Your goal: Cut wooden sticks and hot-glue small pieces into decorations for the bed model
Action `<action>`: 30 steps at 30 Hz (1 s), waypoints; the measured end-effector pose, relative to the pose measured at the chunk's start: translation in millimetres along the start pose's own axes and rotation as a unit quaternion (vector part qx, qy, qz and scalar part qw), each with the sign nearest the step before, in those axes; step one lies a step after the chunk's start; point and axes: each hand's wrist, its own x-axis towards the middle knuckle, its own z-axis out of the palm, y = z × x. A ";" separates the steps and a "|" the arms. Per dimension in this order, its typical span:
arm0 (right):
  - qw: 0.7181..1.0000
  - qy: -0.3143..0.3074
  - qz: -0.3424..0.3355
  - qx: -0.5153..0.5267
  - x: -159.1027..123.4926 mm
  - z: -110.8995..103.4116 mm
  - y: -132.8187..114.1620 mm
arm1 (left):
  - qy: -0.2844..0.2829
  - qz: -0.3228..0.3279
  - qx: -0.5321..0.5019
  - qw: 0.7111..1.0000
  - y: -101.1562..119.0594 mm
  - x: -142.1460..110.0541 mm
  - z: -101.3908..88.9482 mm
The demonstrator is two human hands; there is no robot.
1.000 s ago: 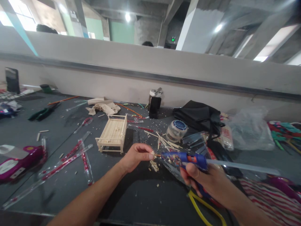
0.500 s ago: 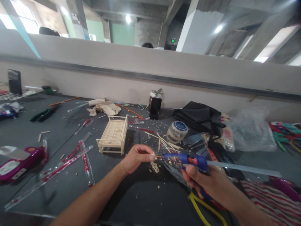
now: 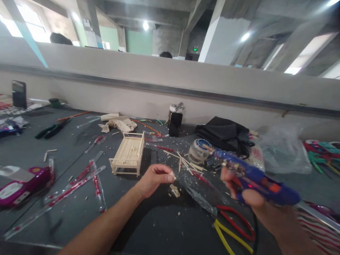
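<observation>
Between the thumb and fingers of my left hand (image 3: 154,180) is a small pale piece of wood (image 3: 173,175), held just above the table. My right hand (image 3: 247,193) is wrapped round a blue hot glue gun (image 3: 252,177), raised and tilted with its nozzle up and to the left. A clear glue stick (image 3: 318,214) sticks out of its back end. Below my left hand lies a little heap of cut wood bits (image 3: 174,191). To the left stands a miniature bed (image 3: 129,154) built of thin wooden sticks.
Pliers-like cutters with red and yellow handles (image 3: 235,226) lie in front of my right hand. Beyond are thin sticks (image 3: 186,162), a round jar (image 3: 198,152), an upright phone (image 3: 175,124) and a black bag (image 3: 225,132). Plastic-wrapped red sticks (image 3: 77,186) and a purple device (image 3: 23,186) lie left.
My right hand has drawn the glue gun away from the wood piece, to the right, and tipped its nozzle upward. The left hand stays almost in place, still pinching the piece.
</observation>
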 end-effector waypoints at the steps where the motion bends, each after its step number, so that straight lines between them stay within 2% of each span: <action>1: 0.994 0.057 -0.053 -0.078 10.5 -3.2 1.0 | 0.002 0.001 -0.003 1.000 0.0 0.0 0.0; 2: 0.973 0.107 -0.103 -0.178 23.0 -6.0 2.4 | 0.004 0.002 -0.006 1.000 0.0 0.1 -0.1; 3: 0.940 0.139 -0.149 -0.274 37.0 -8.2 4.7 | 0.006 0.003 -0.009 1.000 0.0 0.3 -0.3; 5: 0.888 0.142 -0.187 -0.396 66.8 -10.5 12.7 | 0.008 0.003 -0.010 1.000 0.0 0.6 -0.7; 7: 0.863 0.124 -0.196 -0.449 95.4 -10.2 24.7 | 0.009 0.005 -0.008 1.000 0.3 1.1 -1.1; 11: 0.874 0.009 -0.130 -0.468 138.2 -5.8 46.3 | 0.011 0.019 -0.013 1.000 1.5 2.2 -1.6; 15: 0.887 -0.077 -0.105 -0.444 157.7 -5.3 53.6 | 0.014 0.026 -0.019 0.999 2.5 3.1 -2.1; 20: 0.888 -0.111 -0.122 -0.428 156.1 -8.0 57.9 | 0.020 0.033 -0.035 0.999 3.4 3.5 -1.8; 24: 0.881 -0.100 -0.148 -0.438 140.9 -12.5 58.1 | 0.013 0.036 -0.043 0.998 3.6 3.7 -1.7; 26: 0.874 -0.052 -0.183 -0.447 125.1 -16.1 51.5 | 0.008 0.039 -0.048 0.998 3.5 4.2 -2.2; 30: 0.871 0.112 -0.228 -0.421 71.9 -9.7 25.3 | 0.002 0.040 -0.054 0.998 2.7 5.0 -2.5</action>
